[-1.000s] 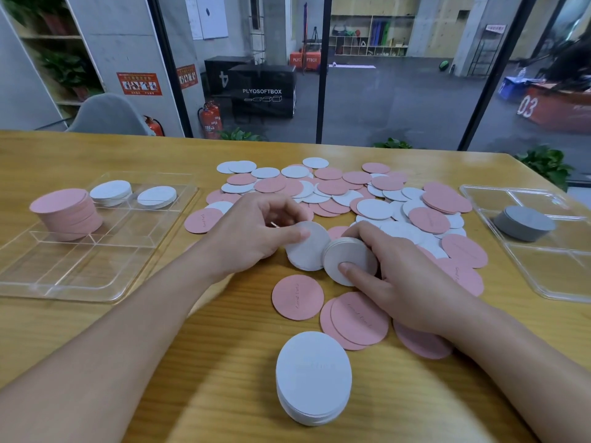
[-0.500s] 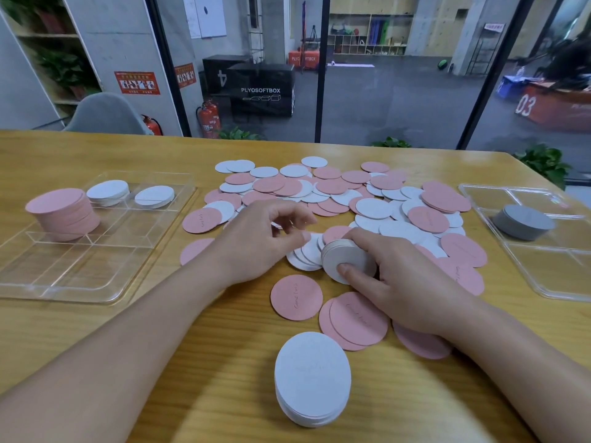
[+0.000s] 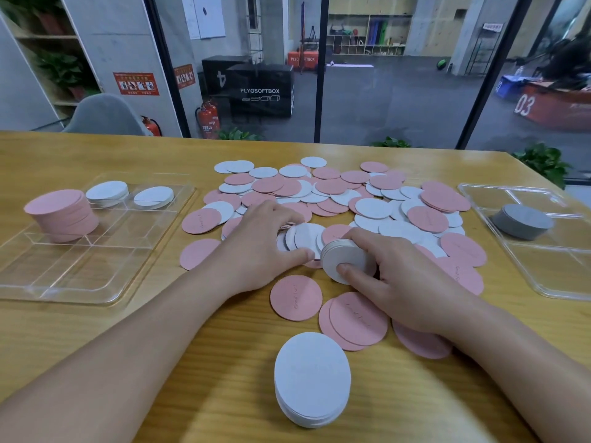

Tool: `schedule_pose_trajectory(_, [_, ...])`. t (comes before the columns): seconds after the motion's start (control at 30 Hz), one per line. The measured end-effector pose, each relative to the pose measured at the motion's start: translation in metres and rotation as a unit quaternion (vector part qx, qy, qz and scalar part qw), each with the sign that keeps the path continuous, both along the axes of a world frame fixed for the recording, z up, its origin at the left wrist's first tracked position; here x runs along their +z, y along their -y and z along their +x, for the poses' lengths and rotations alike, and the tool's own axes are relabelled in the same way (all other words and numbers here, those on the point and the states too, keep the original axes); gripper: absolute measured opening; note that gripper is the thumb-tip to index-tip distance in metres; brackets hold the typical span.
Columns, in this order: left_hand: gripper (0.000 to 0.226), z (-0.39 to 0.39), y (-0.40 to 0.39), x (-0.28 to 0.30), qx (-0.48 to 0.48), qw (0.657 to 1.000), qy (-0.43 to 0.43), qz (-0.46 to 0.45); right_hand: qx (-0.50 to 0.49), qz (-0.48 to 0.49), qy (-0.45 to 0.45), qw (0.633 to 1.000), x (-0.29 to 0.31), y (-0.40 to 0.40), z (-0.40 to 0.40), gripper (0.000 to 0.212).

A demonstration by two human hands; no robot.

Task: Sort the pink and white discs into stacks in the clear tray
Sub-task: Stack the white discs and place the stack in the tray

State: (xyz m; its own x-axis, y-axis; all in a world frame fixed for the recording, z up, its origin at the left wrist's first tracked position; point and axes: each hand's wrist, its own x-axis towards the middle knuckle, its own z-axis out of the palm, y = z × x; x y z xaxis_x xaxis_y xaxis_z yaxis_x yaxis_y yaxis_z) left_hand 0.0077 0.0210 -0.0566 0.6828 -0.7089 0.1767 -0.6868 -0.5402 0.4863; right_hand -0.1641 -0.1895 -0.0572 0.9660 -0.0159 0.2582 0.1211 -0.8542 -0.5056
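Dozens of pink and white discs (image 3: 332, 190) lie scattered over the middle of the wooden table (image 3: 96, 340), the largest thing in view, which fills the lower two thirds of the frame. At the left edge sits the clear tray (image 3: 96, 266), divided into compartments; a tall pink stack (image 3: 62, 214) stands in its far left cell, with two low white stacks (image 3: 107, 192) in the cells just right of it. A second clear tray (image 3: 543, 276) at the right edge holds a grey stack (image 3: 521, 220). Near the bottom centre a loose white stack (image 3: 311, 378) stands on the table, with a few single pink discs between it and the hands. The right hand (image 3: 406, 276) grasps a small white stack (image 3: 347, 262) tilted on edge, thumb on its near face and fingers curled over the top rim. The left hand (image 3: 265, 243), just left of it, has curled fingers on several fanned white discs (image 3: 305, 236), thumb tip pressed at their lower edge; whether it pinches them or only slides them I cannot tell. Those fanned discs lie directly between the two hands, touching the held stack's left side, so the gathering move likely runs rightward, with the left hand nearer both the discs and the tray.
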Motion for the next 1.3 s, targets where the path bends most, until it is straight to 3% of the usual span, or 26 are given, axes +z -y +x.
schedule_pose_trajectory(0.5, [0.008, 0.017, -0.007, 0.009, 0.088, 0.967, -0.147, -0.191, 0.005, -0.004, 0.003, 1.0, -0.001, 0.002, 0.001, 0.009])
schedule_pose_trajectory(0.67, [0.015, 0.016, -0.009, 0.014, 0.127, 0.949, -0.121, -0.261, 0.006, -0.004, 0.003, 1.0, 0.0, 0.001, 0.001, 0.008])
schedule_pose_trajectory(0.8, [0.012, 0.004, -0.005, 0.022, 0.099, 0.909, -0.201, -0.352, 0.006, 0.006, -0.001, 1.0, 0.001, 0.001, 0.0, 0.008])
schedule_pose_trajectory(1.07, [0.016, -0.002, 0.0, 0.014, 0.071, 0.901, -0.295, -0.31, 0.001, 0.003, -0.006, 1.0, 0.0, 0.002, 0.001, 0.008])
schedule_pose_trajectory(1.13, [0.022, -0.002, 0.001, 0.016, 0.076, 0.899, -0.298, -0.312, 0.003, 0.001, -0.006, 1.0, 0.0, 0.002, 0.001, 0.008])
schedule_pose_trajectory(1.23, [0.01, -0.005, -0.002, 0.019, 0.054, 0.911, -0.268, -0.309, 0.009, 0.001, -0.003, 1.0, 0.0, 0.002, 0.001, 0.009])
schedule_pose_trajectory(1.3, [0.027, -0.005, -0.005, 0.021, 0.028, 0.918, -0.253, -0.303, 0.009, 0.007, -0.002, 1.0, 0.0, 0.001, 0.001, 0.008])
